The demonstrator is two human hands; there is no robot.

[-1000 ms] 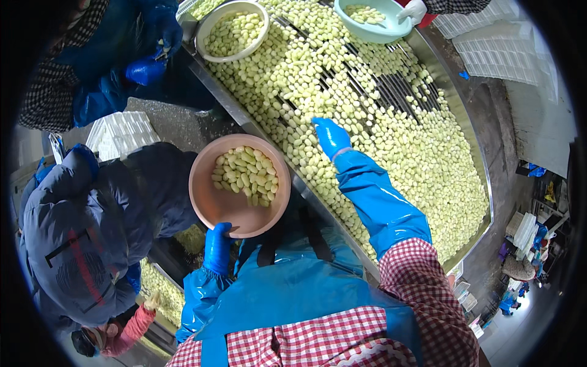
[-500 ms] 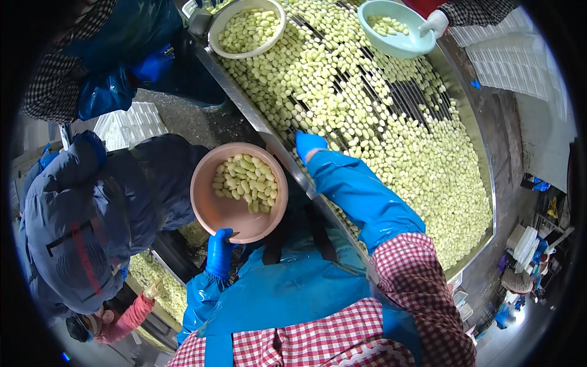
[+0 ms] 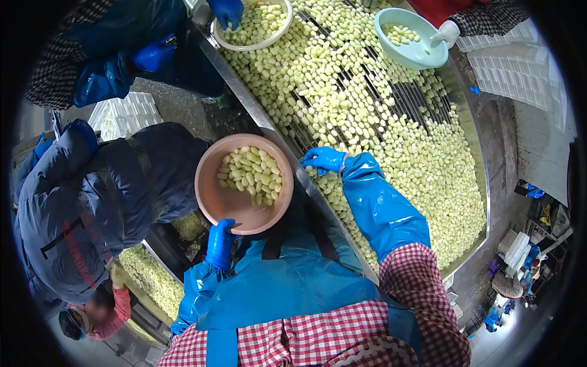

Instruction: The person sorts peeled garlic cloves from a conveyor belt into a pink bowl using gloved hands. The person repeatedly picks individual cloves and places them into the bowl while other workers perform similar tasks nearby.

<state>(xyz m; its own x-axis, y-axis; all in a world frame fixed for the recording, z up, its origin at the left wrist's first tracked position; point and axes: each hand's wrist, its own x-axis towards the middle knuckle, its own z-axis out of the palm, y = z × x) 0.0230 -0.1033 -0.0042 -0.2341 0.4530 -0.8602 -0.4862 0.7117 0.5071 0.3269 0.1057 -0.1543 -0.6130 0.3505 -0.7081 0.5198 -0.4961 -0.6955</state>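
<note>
1. Head view: one pink basin is holding many pale oval pieces.
2. One left hand is gripping the basin's near rim, fingers pinching it.
3. One right hand is hanging over the surface, right of the basin, fingers curled; cannot tell whether they are pinching anything.
4. Beyond the basin, one white bowl and one aqua bowl are showing.

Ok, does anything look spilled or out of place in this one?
One thing: a small blue scrap lies alone on the floor beyond the right side of the metal-rimmed table, near white crates. It looks dropped, though it's too small to identify. The pink basin in the left hand shows no spill.
</note>
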